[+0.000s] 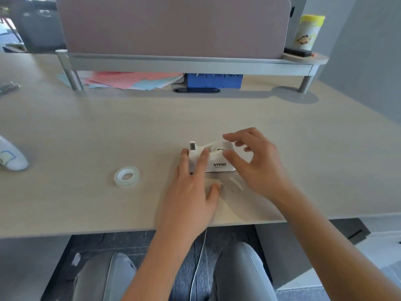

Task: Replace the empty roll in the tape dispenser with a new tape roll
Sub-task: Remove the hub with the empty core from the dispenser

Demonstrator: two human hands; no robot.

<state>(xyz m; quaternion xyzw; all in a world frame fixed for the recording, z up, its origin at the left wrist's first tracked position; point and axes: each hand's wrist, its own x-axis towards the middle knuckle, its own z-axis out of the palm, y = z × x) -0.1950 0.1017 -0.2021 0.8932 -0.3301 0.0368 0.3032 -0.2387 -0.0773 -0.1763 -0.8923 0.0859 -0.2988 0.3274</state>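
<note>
At the far left edge of the table (pixel 65 131) a white rounded object (pixel 10 156) with a blue-outlined label lies partly cut off by the frame. To its right the wood surface is bare and wide, open room that runs back to the raised grey shelf (pixel 191 63) on metal legs. The new tape roll (pixel 127 176), clear with a white core, lies flat in this open stretch — well apart from the dispenser and near the front edge of the table, nothing touching it.

Further right, near the middle, the white tape dispenser (pixel 213 160) marked VIVID stands upright, its cutter end toward the left. The left hand (pixel 191 192) rests on the table in front of it, fingers spread and laid against the cutter end and front face, steadying it rather than closing around it; the thumb lies flat on the wood. The right hand (pixel 253 161) hovers over the roll well at the dispenser's right end, thumb and fingers curved toward each other around the hub — whether they actually pinch anything I cannot tell, since the hand hides the well.

Under the shelf, behind, sit pink and blue papers (pixel 130 80) and a blue box (pixel 214 80). Right of the hands the table is bare out to its slanting right edge. On the shelf's far right end stands a yellow-lidded canister (pixel 308 32).
</note>
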